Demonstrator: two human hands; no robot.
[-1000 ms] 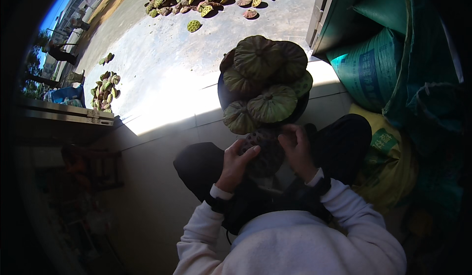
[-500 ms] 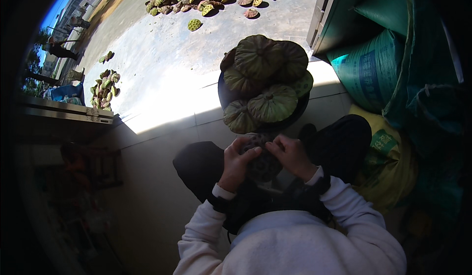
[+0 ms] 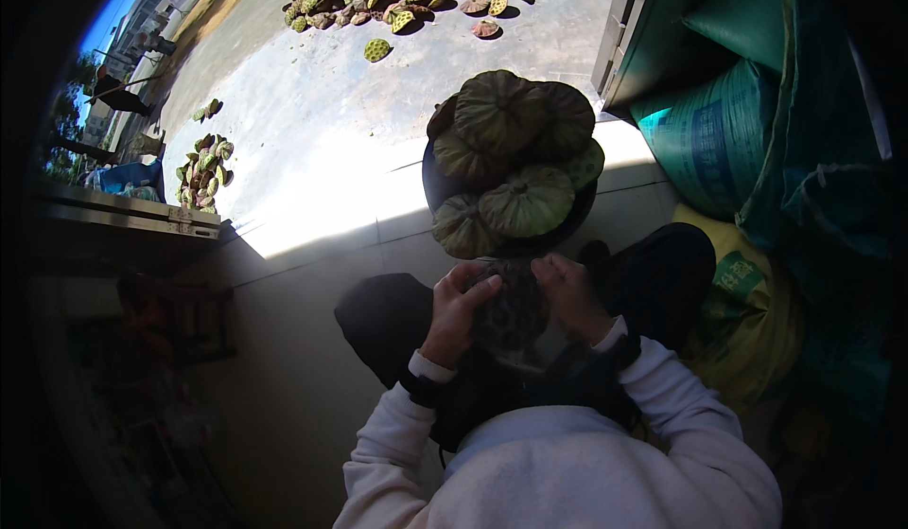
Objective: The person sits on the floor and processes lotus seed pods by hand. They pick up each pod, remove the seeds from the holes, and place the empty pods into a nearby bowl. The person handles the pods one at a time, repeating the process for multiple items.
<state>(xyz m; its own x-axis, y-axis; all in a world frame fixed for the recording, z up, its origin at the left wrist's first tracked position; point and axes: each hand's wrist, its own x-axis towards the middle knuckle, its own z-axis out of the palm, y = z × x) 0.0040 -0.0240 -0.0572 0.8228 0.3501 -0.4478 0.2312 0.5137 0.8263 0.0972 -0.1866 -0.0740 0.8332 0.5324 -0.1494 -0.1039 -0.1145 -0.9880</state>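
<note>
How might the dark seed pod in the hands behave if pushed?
The seed pod looks fairly stiff, its round shape apparently unsquashed in the left hand. It is probably light for its size, its face pitted with holes. Its round outline suggests it might roll.

One wide fisheye view, worn on the head, facing steeply down, knees (image 3: pixel 676 259) close below, sunlit pavement (image 3: pixel 312 94) beyond

teal sack (image 3: pixel 667 132) at right: dark blue printed block (image 3: pixel 714 155) on its bulging side, rows of lettering too small and curved to read | yellow sack (image 3: pixel 757 340) below it: green printed patch (image 3: pixel 740 275) with pale character-like marks, likewise too blurred to make out | legible words or numbers: none
</note>
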